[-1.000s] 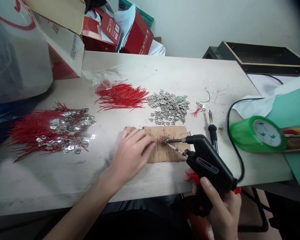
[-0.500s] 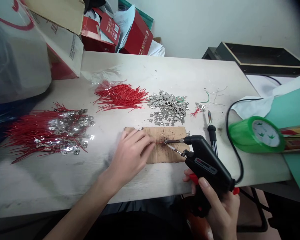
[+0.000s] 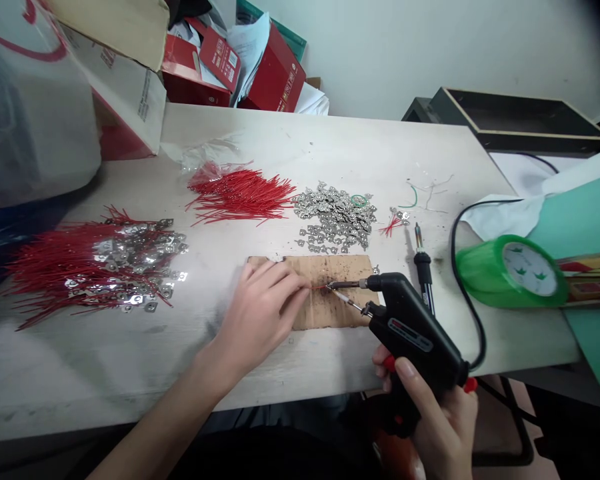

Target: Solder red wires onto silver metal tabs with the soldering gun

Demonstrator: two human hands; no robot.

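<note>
My right hand point(image 3: 437, 413) is wrapped round a black soldering gun point(image 3: 415, 323) with a red trigger. Its tip and solder feed tube meet over a scorched piece of cardboard point(image 3: 310, 317). My left hand point(image 3: 267, 303) rests on the cardboard's left part and pinches a thin red wire point(image 3: 319, 287), whose right end lies at the gun's tip. Whatever metal piece sits under the tip is too small to make out. Behind the cardboard is a heap of small metal terminal tabs point(image 3: 335, 217). A bundle of red wires point(image 3: 245, 193) lies to the left of that heap.
Red wires with metal tabs attached point(image 3: 95, 267) are piled at the left. A soldering iron point(image 3: 423, 267) lies right of the cardboard, near a roll of green tape point(image 3: 510, 270). The gun's black cable point(image 3: 455, 267) curves past the tape. Boxes point(image 3: 275, 67) stand behind the table.
The red trigger shows less beside my right fingers, which seem pulled in closer to the gun. Otherwise both hands, the wire and the gun's tip hold nearly the same place.
</note>
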